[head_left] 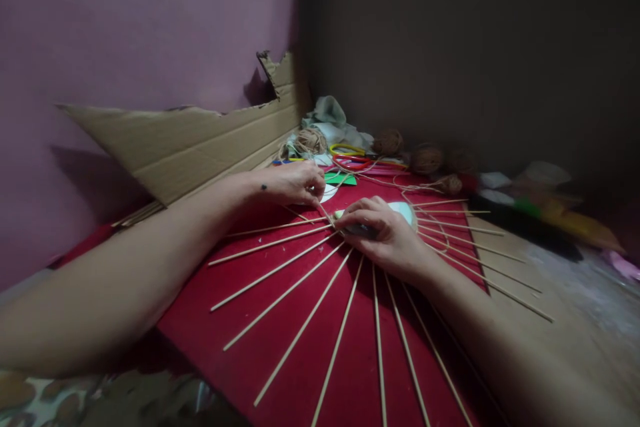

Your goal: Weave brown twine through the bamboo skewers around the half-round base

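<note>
Several thin wooden sticks [300, 330] fan out like spokes from a pale round hub [405, 212] lying on a red cloth [280, 373]. My right hand [385, 230] rests palm-down on that hub, fingers pressing where the sticks meet. Just to its left, my left hand [295, 183] pinches a strand of tan twine [325, 212] between its fingertips, close to the hub. The twine runs off toward the back, where its far end is lost among the clutter.
A torn cardboard sheet [200, 140] leans on the pink wall at left. At the back lie balls of jute twine [387, 142], coloured plastic rings [350, 157], green paper [340, 178] and crumpled cloth [327, 117]. Dark clutter sits on the bare floor at right.
</note>
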The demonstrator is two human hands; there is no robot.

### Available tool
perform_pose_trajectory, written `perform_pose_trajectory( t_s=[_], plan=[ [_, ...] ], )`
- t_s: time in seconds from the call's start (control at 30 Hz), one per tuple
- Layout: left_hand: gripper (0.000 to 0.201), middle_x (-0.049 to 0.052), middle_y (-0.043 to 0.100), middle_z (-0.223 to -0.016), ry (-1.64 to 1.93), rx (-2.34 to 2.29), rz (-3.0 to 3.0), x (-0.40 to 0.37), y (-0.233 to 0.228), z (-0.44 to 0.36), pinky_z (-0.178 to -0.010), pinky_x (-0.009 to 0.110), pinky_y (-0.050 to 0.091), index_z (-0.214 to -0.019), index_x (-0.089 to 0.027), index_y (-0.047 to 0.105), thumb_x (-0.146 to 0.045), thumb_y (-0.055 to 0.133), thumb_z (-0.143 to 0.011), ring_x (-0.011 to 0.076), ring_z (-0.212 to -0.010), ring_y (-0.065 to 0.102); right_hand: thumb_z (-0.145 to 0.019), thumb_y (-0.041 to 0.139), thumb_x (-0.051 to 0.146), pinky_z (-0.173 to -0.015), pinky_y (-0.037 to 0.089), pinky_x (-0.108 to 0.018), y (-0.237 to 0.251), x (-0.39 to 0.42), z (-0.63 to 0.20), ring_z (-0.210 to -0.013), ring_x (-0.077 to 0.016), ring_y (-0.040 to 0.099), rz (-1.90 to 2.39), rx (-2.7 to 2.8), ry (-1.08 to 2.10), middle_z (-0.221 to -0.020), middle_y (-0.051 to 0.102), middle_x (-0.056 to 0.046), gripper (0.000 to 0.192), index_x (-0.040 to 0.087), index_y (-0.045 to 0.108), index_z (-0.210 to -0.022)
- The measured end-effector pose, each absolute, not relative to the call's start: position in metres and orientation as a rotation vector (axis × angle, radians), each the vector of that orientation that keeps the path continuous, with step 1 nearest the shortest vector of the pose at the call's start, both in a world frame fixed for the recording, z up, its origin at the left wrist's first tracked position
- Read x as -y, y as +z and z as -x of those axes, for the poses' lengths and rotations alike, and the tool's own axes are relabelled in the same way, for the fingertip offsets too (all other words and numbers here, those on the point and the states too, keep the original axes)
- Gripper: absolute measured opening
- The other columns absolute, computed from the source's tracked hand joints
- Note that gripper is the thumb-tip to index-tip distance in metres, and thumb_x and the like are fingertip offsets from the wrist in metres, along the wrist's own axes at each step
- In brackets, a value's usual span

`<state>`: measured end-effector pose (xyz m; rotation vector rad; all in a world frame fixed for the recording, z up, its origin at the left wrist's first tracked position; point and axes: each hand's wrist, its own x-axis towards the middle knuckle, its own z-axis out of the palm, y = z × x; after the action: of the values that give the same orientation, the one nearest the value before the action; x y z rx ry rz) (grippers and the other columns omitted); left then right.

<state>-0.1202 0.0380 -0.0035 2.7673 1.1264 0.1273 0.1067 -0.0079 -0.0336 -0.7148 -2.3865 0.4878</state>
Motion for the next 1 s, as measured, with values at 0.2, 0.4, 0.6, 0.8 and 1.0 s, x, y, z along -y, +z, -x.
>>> perform_pose_trajectory(
  t_s=[0.2,0.4,0.6,0.8,1.0],
  plan=[
    [0.02,0.004,0.058,-0.076,0.113,-1.152,-2.813,-0.039,-0.008,0.12,-0.073,0.025,0.034,-0.07,-0.015,0.062,-0.031,0.059,-0.082,0.0175,-0.081,0.047,-0.084,0.058,0.016,-0.077,0.042,-0.038,-0.034,0.011,-0.104,-0.085,-0.0203,0.049,0.673,2.535,0.288,-0.111,0.065,-0.005,0.026,0.021,0.068,-0.108],
    [0.014,0.004,0.058,-0.075,0.121,-1.214,-2.821,-0.033,-0.003,0.118,-0.073,0.024,0.035,-0.07,-0.015,0.062,-0.023,0.058,-0.08,0.0169,-0.082,0.048,-0.088,0.054,0.023,-0.076,0.04,-0.039,-0.036,0.011,-0.1,-0.081,-0.0201,0.046,0.655,2.581,0.12,-0.115,0.065,-0.004,0.023,0.02,0.07,-0.104],
    [0.014,0.001,0.056,-0.07,0.132,-1.278,-2.735,-0.008,0.023,0.127,-0.061,0.02,0.035,-0.073,-0.016,0.064,-0.023,0.054,-0.081,0.0115,-0.066,0.049,-0.089,0.053,0.025,-0.076,0.04,-0.038,-0.038,0.011,-0.1,-0.082,-0.02,0.045,0.687,2.57,0.137,-0.113,0.065,-0.003,0.024,0.023,0.069,-0.106],
    [0.021,0.001,0.057,-0.067,0.116,-1.394,-2.688,0.03,0.028,0.161,-0.066,0.023,0.035,-0.064,-0.019,0.063,-0.023,0.053,-0.082,0.0138,-0.07,0.047,-0.089,0.053,0.026,-0.076,0.04,-0.037,-0.038,0.012,-0.1,-0.082,-0.0201,0.045,0.677,2.563,0.138,-0.11,0.066,-0.003,0.023,0.022,0.07,-0.105],
    [0.025,0.002,0.057,-0.07,0.118,-1.457,-2.598,0.073,0.006,0.198,-0.067,0.023,0.037,-0.069,-0.018,0.06,-0.026,0.046,-0.088,0.0142,-0.073,0.049,-0.091,0.05,0.027,-0.077,0.04,-0.038,-0.04,0.009,-0.1,-0.082,-0.02,0.046,0.659,2.585,0.121,-0.11,0.066,-0.004,0.023,0.021,0.07,-0.102]
  ],
)
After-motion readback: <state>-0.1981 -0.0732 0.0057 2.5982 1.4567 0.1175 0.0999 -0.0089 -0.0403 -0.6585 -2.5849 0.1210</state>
